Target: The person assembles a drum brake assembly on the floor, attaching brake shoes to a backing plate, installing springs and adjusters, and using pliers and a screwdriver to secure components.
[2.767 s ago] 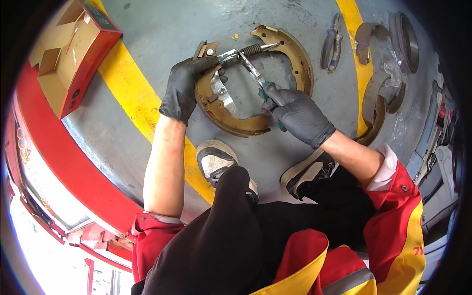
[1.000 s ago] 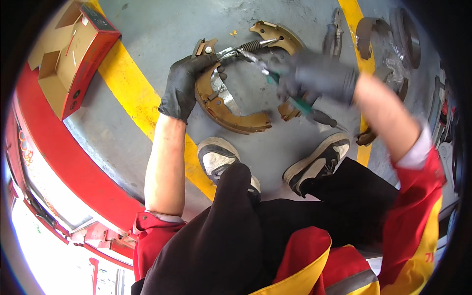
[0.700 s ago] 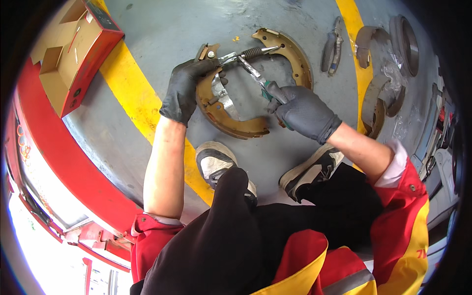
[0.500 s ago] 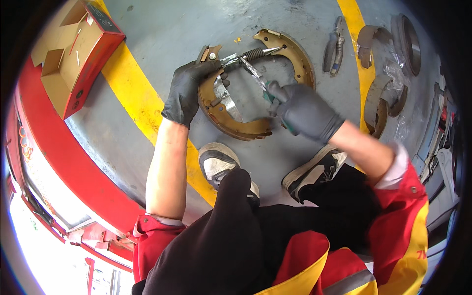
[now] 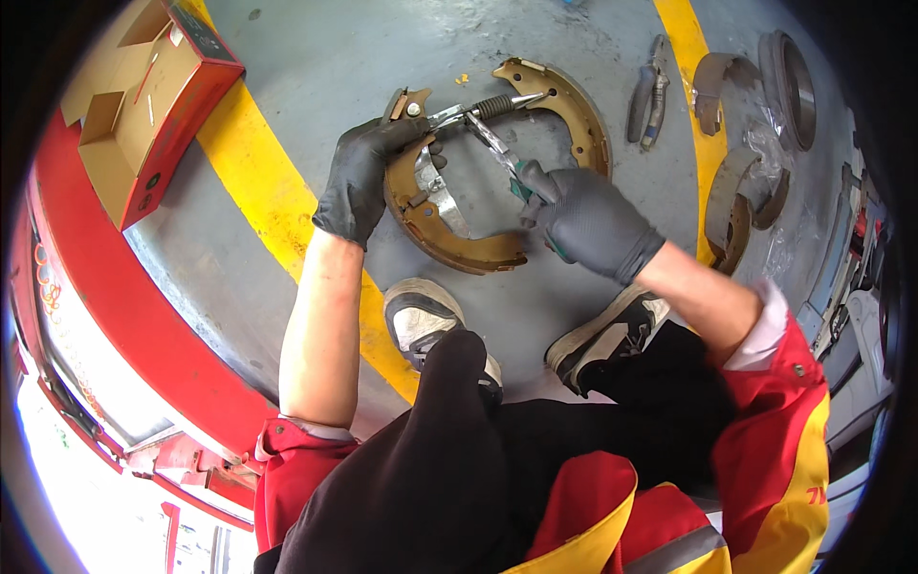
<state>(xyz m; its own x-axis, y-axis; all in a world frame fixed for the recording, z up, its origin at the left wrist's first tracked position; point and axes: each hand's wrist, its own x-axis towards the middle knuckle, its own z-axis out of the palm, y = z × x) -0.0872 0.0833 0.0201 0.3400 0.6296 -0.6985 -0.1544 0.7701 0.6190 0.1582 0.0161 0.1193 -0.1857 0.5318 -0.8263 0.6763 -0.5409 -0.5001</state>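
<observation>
Two tan curved brake shoes lie facing each other on the floor, the left brake shoe (image 5: 449, 251) and the right brake shoe (image 5: 579, 115). An adjuster rod with a coil spring (image 5: 493, 106) spans their upper ends. My left hand (image 5: 359, 182), in a black glove, is closed round the upper part of the left shoe; some of its fingers are hidden behind it. In my gloved right hand (image 5: 598, 225) is a pair of pliers (image 5: 493, 143) with green handles. Its jaws reach the rod just left of the spring. A silver metal lever (image 5: 438, 191) sits inside the left shoe.
Another pair of pliers (image 5: 656, 100) lies to the right. Beyond the yellow line are more brake shoes (image 5: 732, 182), clear plastic wrap (image 5: 768, 158) and a dark ring-shaped part (image 5: 790, 91). An open cardboard box (image 5: 177, 124) stands left, by a red curved edge (image 5: 143, 306). My shoes (image 5: 421, 316) are close below.
My right hand was blurred by motion and now shows sharper, with less of the green lower handle visible. The brake shoes and the pliers' jaws have stayed in place.
</observation>
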